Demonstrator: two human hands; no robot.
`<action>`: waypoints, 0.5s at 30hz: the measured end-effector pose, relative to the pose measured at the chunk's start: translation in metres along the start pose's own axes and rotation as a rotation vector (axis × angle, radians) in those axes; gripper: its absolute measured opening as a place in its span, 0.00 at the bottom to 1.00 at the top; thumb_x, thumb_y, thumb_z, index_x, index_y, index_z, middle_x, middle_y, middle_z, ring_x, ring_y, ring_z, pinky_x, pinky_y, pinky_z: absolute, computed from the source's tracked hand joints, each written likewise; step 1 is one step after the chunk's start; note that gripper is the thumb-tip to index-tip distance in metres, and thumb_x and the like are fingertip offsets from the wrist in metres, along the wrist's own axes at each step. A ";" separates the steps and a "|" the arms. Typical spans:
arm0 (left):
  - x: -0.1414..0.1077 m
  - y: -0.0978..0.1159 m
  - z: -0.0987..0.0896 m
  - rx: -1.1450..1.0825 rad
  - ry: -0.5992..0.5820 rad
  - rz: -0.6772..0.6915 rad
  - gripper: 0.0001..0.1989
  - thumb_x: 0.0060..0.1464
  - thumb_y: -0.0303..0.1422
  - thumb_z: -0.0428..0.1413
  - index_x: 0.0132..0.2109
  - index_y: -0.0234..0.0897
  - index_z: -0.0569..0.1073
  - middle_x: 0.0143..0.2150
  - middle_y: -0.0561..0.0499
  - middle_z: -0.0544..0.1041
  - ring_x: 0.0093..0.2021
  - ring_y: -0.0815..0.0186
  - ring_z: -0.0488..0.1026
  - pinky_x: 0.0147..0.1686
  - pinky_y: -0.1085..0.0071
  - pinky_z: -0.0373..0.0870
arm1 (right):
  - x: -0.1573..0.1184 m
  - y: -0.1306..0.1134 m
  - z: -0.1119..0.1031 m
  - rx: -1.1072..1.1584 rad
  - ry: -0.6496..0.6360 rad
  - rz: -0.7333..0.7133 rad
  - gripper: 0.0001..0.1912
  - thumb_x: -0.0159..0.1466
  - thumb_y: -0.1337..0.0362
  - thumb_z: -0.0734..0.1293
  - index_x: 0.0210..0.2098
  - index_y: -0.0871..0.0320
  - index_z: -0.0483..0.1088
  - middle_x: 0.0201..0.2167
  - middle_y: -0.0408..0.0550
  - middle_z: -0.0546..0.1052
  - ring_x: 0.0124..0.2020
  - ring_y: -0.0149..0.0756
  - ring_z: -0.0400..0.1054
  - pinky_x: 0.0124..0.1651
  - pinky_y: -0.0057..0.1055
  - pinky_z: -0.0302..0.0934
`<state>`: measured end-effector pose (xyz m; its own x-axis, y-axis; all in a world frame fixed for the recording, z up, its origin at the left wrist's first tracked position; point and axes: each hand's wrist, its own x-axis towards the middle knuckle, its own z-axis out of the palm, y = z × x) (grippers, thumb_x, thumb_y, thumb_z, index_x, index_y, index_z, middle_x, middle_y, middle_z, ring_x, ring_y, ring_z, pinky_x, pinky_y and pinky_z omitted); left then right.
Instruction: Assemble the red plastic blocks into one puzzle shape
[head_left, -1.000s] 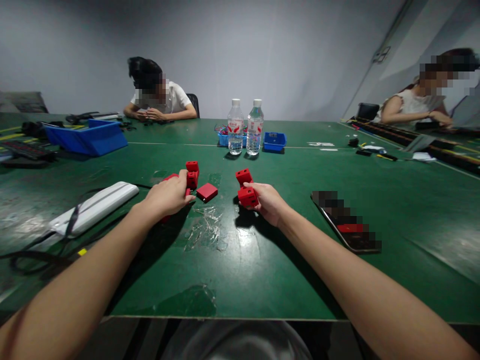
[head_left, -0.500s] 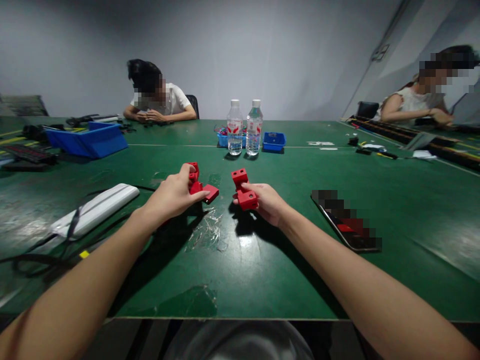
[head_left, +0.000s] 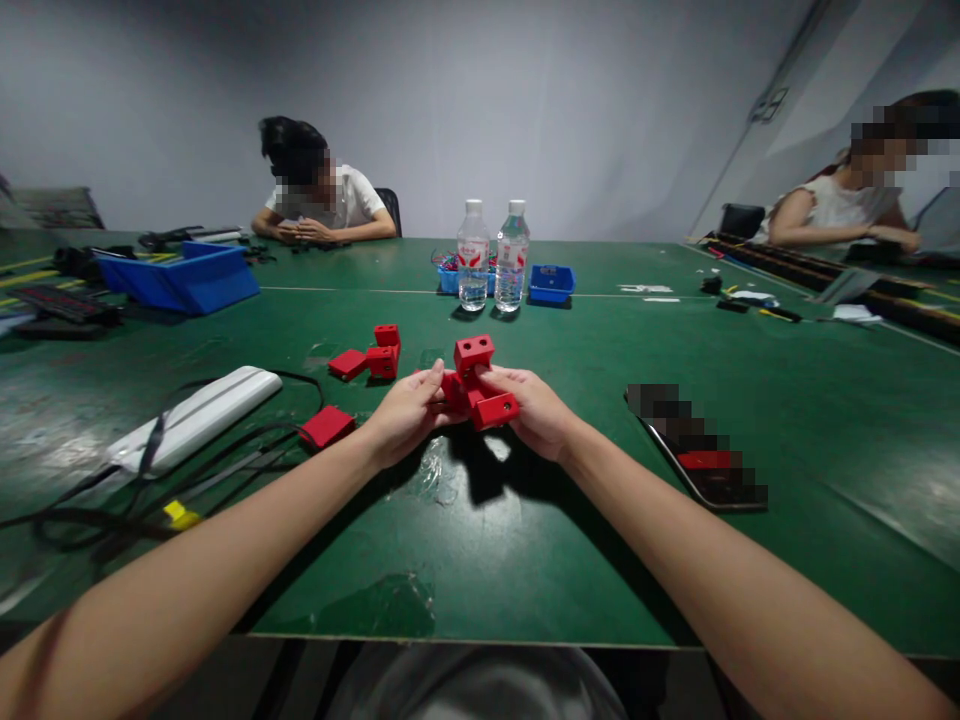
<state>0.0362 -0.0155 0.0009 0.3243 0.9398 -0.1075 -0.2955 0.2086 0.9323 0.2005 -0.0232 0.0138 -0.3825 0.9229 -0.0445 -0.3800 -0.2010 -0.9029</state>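
Observation:
In front of me, my right hand (head_left: 534,408) grips a red stepped block with round holes (head_left: 475,352) between thumb and fingers. My left hand (head_left: 405,415) is closed on a smaller red piece (head_left: 453,388), mostly hidden by its fingers, which meets the left side of the stepped block. Whether the two are joined I cannot tell. Left of my hands lie a flat red block (head_left: 348,364), a red holed block (head_left: 383,360) and another flat red block (head_left: 328,427), the last beside my left forearm.
A white power strip-like bar (head_left: 196,418) with black cables lies left; a phone (head_left: 694,455) lies right. Two water bottles (head_left: 473,262) stand ahead, near a small blue tray (head_left: 551,285). A larger blue bin (head_left: 180,278) sits far left. Two people (head_left: 326,205) sit across the table.
My left hand has left the red blocks on the table and moved right to the stepped block, carrying a red piece. My right hand stays nearly in place, still holding its block.

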 end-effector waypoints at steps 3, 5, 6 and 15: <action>-0.001 -0.008 0.006 -0.040 -0.033 -0.039 0.13 0.57 0.35 0.57 0.45 0.30 0.75 0.38 0.43 0.80 0.37 0.63 0.77 0.42 0.65 0.75 | 0.001 0.007 0.001 -0.030 -0.031 0.018 0.17 0.48 0.56 0.76 0.33 0.60 0.77 0.27 0.44 0.79 0.24 0.29 0.68 0.34 0.28 0.61; -0.003 -0.006 0.010 -0.082 -0.012 -0.071 0.12 0.58 0.34 0.55 0.43 0.30 0.76 0.37 0.43 0.80 0.37 0.63 0.77 0.42 0.66 0.75 | 0.001 0.009 0.001 -0.062 -0.043 0.020 0.19 0.47 0.53 0.76 0.33 0.60 0.77 0.26 0.44 0.79 0.24 0.29 0.67 0.34 0.28 0.60; -0.004 -0.004 0.011 -0.121 -0.010 -0.085 0.14 0.59 0.37 0.53 0.43 0.30 0.76 0.37 0.43 0.80 0.37 0.62 0.78 0.41 0.66 0.75 | 0.002 0.010 0.000 -0.083 -0.038 0.019 0.19 0.47 0.53 0.76 0.32 0.60 0.78 0.26 0.45 0.79 0.24 0.29 0.67 0.33 0.28 0.60; -0.010 0.000 0.017 0.000 -0.084 -0.034 0.29 0.54 0.54 0.51 0.49 0.34 0.74 0.42 0.42 0.79 0.39 0.60 0.77 0.35 0.68 0.76 | 0.004 0.011 -0.001 -0.399 0.142 -0.141 0.13 0.58 0.56 0.68 0.29 0.60 0.77 0.26 0.46 0.77 0.25 0.31 0.68 0.32 0.29 0.61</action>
<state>0.0483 -0.0299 0.0078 0.4085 0.9062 -0.1096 -0.2831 0.2399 0.9286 0.1954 -0.0219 0.0034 -0.2206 0.9737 0.0577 -0.0547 0.0467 -0.9974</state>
